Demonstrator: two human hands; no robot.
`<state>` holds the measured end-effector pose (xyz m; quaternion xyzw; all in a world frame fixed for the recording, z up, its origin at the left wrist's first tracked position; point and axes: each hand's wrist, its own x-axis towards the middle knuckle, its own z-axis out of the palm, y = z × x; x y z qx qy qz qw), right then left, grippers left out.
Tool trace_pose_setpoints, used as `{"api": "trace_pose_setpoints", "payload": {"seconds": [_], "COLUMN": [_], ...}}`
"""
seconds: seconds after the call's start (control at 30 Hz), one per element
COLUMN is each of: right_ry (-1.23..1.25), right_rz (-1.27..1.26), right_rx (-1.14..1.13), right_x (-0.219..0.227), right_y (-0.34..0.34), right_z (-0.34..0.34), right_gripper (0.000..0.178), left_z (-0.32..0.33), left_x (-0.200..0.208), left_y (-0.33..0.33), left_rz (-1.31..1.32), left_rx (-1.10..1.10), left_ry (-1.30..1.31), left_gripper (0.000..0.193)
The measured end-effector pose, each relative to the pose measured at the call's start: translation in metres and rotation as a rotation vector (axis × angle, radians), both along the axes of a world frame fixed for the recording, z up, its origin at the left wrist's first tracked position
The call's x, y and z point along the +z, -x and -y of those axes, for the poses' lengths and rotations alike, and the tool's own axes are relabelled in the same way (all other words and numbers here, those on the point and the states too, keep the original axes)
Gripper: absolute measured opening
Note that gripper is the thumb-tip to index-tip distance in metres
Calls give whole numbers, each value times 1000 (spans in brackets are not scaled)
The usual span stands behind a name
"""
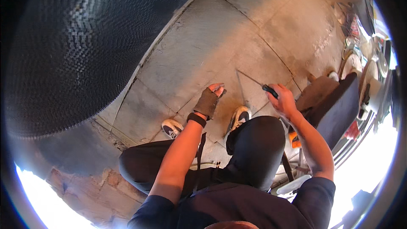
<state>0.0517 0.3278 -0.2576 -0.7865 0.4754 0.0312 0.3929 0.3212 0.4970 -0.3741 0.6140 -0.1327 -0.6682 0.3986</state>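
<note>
— As a person bends low over the slabbed floor, right of a large dark ribbed panel, a thin-shafted tool slants out from the right hand. What could go wrong?

— A slip, I would judge. The shaft runs long toward the panel and is gripped only at its handle end, so a twist of the wrist could swing the tip at the left hand, which lies between tool and panel.

— And below?

— If the grip loosened, the tool could drop near the right shoe, the one farther from the panel. The panel's jagged-looking rim might also scrape knuckles that strayed there.

— The hands themselves?

— The right, farther from the panel, is wrapped snugly around the tool's dark handle. The left, on the panel's side, has its fingers curled with little gap, a brown wrap across the palm. Whether it pinches anything, I cannot tell.

— Touching the panel?

— Neither is; bare floor shows between. Whether the tool's tip meets that floor is unclear.
</note>
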Motion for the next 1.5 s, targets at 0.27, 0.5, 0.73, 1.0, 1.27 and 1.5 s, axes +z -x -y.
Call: {"api": "trace_pose_setpoints", "payload": {"seconds": [0.27,0.5,0.73,1.0,1.27,1.5], "right_ry": [-314,-347,-282,-179,-164,-236], "right_rz": [144,139,216,148,154,132], "right_rx": [155,193,18,140,129,238], "right_x": [21,9,-18,-35,-29,-33], "right_y": [-24,-49,-44,-51,-74,-80], "right_z": [25,39,39,32,25,15], "right_gripper": [30,26,26,25,26,26], "left_z": [13,-15,-45,-62,-60,-66], "left_x": [-10,-10,-17,-60,-60,-44], "left_y": [-24,-65,-99,-101,-106,-114], "left_rz": [-132,-207,-248,-328,-427,-340], "left_rx": [-170,-136,266,580,688,792], "left_ry": [188,59,117,93,178,153], "left_gripper": [43,30,44,47,34,27]}}
